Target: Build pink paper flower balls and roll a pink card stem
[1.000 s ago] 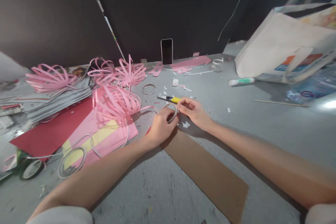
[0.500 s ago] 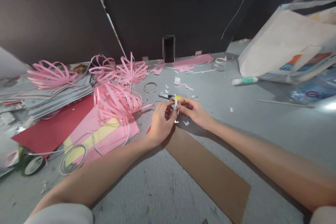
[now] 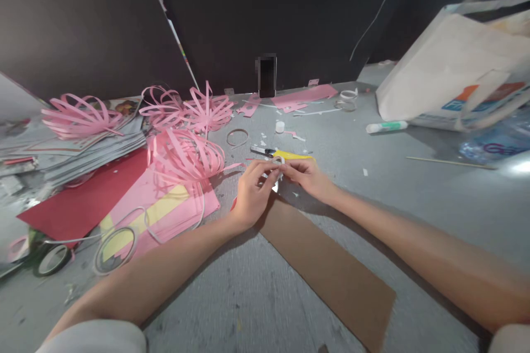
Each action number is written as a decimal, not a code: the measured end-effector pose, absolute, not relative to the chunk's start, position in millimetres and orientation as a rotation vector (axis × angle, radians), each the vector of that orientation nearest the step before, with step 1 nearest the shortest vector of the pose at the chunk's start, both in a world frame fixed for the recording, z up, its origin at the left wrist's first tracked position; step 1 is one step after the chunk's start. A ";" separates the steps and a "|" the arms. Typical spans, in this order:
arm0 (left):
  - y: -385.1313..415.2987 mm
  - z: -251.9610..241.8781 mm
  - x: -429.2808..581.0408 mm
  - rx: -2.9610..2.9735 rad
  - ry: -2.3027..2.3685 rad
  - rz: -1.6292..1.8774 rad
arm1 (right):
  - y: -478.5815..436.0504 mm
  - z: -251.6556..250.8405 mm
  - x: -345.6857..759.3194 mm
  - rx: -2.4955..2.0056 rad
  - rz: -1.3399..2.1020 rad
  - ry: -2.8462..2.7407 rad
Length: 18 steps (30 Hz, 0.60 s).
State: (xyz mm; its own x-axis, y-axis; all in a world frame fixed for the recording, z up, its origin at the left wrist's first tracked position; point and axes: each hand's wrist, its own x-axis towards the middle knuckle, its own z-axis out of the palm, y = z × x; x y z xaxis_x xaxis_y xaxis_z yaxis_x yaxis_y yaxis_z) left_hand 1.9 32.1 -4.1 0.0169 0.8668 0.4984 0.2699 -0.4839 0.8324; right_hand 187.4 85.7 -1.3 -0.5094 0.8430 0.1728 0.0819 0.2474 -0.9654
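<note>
My left hand (image 3: 254, 190) and my right hand (image 3: 308, 176) meet at the middle of the table, fingertips pinched close together. Between them is a small white ring (image 3: 280, 160), perhaps a tape roll or a looped strip; the fingers hide part of it. Just beyond the fingers lies a yellow cutter knife (image 3: 290, 155) with its blade end to the left. A long brown cardboard strip (image 3: 327, 270) runs from under my left hand toward the front right. Left of my left hand sits a pink paper-strip ball (image 3: 186, 157), one strip end reaching toward the hand.
More pink strip balls (image 3: 80, 116) stand at the left, by stacked papers (image 3: 99, 149) and a red sheet (image 3: 91, 198). Tape rolls (image 3: 115, 251) lie front left. A glue stick (image 3: 387, 127), a thin stick (image 3: 449, 162) and a white bag (image 3: 434, 66) are at the right. A phone (image 3: 267, 77) leans on the dark panel.
The white ring has tilted and now shows less between my fingers. My fingertips have come closer together, with my right hand slightly lower, uncovering more of the yellow knife handle.
</note>
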 end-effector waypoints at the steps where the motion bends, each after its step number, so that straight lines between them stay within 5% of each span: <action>1: 32.3 -4.3 1.9 1.767 1.150 1.495 | 85.7 -1.5 187.5 -0.850 1.333 -1.792; 18: 33.2 -6.1 0.0 1.724 1.151 1.459 | 86.3 -1.6 187.3 -0.821 1.413 -1.797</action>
State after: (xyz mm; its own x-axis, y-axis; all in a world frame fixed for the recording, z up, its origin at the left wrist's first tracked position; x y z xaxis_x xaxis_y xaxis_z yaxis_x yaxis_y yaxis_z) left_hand 0.0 33.2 -6.1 0.0210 0.8908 0.4539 0.2344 -0.4458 0.8639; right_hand 187.3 86.3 -1.6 -0.5561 0.8195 0.1384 0.0585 0.2047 -0.9771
